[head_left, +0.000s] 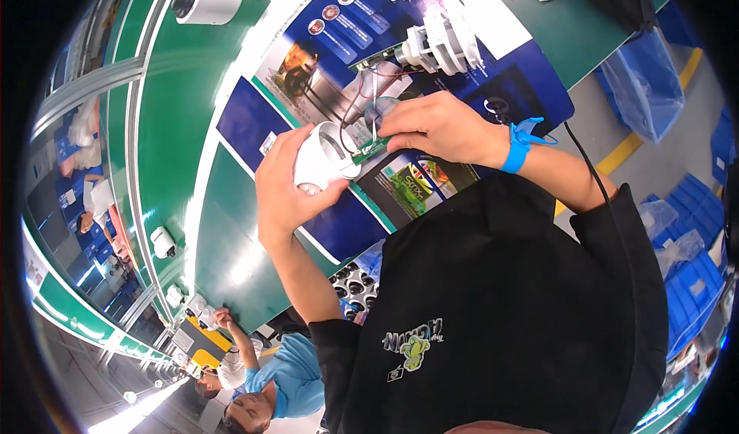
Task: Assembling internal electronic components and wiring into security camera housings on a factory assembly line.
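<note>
In the head view, the left hand (281, 184) is wrapped around a smooth, rounded white plastic camera housing (323, 157), thumb and fingers closed on its glossy shell, with the open mouth of the shell turned toward the other hand. The right hand (443, 126) is closed in a pinch on a small green circuit board (373, 145), a thin flat piece held right at the opening of the housing; thin red and dark wires (362, 95) loop up from the board. A bright blue strap (517, 145) circles the right wrist, with a dark cord (585, 164) trailing from it along the forearm. Both hands hover just above a flattened sheet of printed cardboard (346, 33), glossy, mostly dark blue with white panels, which lies on the green matte worktable (169, 95). Beyond the hands on the cardboard rests a stack of ribbed white plastic parts (443, 41). A finished white dome camera (208, 3) stands on the table well apart to the far left, and another small one (163, 241) sits near the table's edge. A tray of little dome units (356, 284) shows by the person's left elbow. Blue plastic crates (693, 226) fill the floor on the right. Another person in a light blue shirt (296, 380) works at the lower edge.
</note>
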The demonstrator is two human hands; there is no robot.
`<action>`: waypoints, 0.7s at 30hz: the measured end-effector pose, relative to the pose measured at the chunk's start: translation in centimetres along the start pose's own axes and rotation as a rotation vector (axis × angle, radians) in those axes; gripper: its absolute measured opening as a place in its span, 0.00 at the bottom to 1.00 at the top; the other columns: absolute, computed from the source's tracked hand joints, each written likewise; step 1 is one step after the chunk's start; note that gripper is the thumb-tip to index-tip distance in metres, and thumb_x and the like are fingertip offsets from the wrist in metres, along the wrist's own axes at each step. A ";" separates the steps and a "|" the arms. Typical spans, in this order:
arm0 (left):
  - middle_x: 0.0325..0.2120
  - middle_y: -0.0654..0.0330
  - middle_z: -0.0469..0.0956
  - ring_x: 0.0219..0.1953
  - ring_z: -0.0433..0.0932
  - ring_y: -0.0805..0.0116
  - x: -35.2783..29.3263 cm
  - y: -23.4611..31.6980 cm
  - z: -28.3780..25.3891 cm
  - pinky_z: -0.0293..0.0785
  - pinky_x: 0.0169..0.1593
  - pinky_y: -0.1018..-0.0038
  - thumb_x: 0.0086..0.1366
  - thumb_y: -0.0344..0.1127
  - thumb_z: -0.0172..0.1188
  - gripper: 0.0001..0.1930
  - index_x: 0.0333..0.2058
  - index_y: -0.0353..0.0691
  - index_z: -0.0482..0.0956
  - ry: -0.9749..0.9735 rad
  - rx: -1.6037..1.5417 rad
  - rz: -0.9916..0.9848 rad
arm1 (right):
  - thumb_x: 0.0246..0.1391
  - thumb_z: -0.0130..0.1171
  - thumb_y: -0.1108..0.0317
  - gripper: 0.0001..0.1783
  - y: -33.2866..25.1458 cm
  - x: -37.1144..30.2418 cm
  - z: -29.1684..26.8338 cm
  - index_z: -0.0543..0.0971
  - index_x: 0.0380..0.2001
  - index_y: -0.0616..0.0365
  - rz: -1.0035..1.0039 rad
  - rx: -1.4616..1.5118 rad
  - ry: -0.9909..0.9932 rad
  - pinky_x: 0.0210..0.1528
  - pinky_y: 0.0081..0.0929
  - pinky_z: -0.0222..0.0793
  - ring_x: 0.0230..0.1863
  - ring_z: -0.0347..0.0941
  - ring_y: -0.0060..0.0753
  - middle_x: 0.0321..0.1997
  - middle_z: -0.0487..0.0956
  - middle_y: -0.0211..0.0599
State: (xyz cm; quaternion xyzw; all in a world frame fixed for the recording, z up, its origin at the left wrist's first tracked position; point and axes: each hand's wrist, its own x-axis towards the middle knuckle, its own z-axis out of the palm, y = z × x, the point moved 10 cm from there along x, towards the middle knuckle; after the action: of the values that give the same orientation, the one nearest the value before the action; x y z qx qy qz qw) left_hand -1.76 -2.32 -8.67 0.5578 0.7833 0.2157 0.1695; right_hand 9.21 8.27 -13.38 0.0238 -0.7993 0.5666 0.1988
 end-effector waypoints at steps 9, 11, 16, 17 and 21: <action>0.42 0.53 0.77 0.41 0.76 0.54 -0.3 1.1 1.1 0.70 0.46 0.65 0.31 0.42 0.73 0.39 0.47 0.38 0.73 0.192 0.177 0.119 | 0.44 0.66 0.71 0.10 1.1 -1.1 -0.5 0.80 0.32 0.61 -0.025 -0.022 0.041 0.33 0.28 0.74 0.31 0.78 0.38 0.34 0.80 0.37; 0.43 0.53 0.77 0.42 0.76 0.55 -0.5 1.5 1.2 0.69 0.46 0.65 0.30 0.42 0.73 0.40 0.48 0.38 0.73 0.226 0.211 0.131 | 0.44 0.66 0.71 0.10 1.2 -1.3 -0.6 0.80 0.32 0.61 -0.014 -0.033 0.068 0.32 0.27 0.74 0.31 0.78 0.38 0.34 0.80 0.36; 0.43 0.53 0.77 0.41 0.76 0.56 -1.0 1.8 1.1 0.68 0.45 0.66 0.29 0.43 0.74 0.41 0.48 0.37 0.73 0.315 0.262 0.164 | 0.44 0.65 0.71 0.09 1.6 -1.1 -0.2 0.80 0.32 0.60 -0.010 -0.105 0.059 0.31 0.27 0.74 0.31 0.77 0.38 0.34 0.80 0.35; 0.43 0.53 0.77 0.41 0.76 0.56 -1.1 1.7 1.1 0.68 0.45 0.66 0.29 0.43 0.74 0.41 0.48 0.37 0.73 0.315 0.261 0.163 | 0.44 0.65 0.71 0.09 1.7 -1.0 -0.2 0.80 0.32 0.60 -0.009 -0.104 0.058 0.31 0.27 0.74 0.31 0.77 0.38 0.34 0.80 0.35; 0.43 0.53 0.77 0.41 0.76 0.56 -1.5 1.2 1.0 0.68 0.45 0.65 0.29 0.43 0.74 0.41 0.48 0.37 0.73 0.348 0.233 0.181 | 0.44 0.65 0.71 0.10 1.9 -1.0 -0.3 0.80 0.32 0.60 -0.012 -0.074 0.100 0.31 0.27 0.74 0.31 0.77 0.38 0.34 0.80 0.35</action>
State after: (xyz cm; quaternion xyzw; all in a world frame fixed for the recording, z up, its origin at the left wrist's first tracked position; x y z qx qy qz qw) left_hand 0.17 -3.22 -8.91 0.5959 0.7672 0.2310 -0.0539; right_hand 9.70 9.01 -15.31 -0.0072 -0.8088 0.5358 0.2425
